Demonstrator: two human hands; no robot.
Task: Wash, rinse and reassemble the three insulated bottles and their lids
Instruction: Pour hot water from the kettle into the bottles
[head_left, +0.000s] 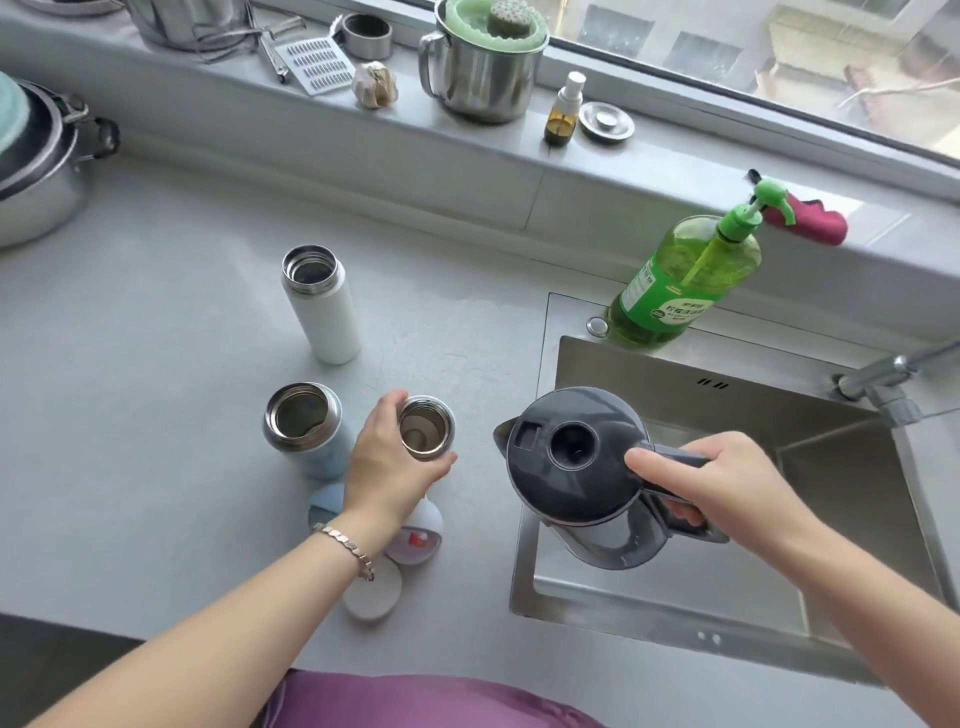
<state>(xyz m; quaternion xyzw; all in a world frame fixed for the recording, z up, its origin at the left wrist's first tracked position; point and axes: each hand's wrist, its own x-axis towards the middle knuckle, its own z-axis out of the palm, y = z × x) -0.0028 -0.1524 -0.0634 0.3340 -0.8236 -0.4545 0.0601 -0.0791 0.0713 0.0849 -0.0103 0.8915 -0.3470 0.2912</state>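
Observation:
Three open insulated bottles stand on the grey counter. A white bottle (322, 306) is furthest back and a light-blue bottle (306, 431) stands at the left. My left hand (387, 467) grips the third bottle (425, 428) around its neck; its body is hidden. Behind my wrist lie three lids: a blue lid (324, 504), a white lid with a red button (418, 535) and a plain white lid (374, 592). My right hand (696, 483) holds the handle of a dark-lidded electric kettle (576, 467) above the sink's left edge.
The steel sink (857, 467) lies at the right with a tap (883, 379) at its far right corner. A green dish-soap pump bottle (680, 280) stands behind it. Pots, a steel mug, garlic and a small spray bottle line the window ledge.

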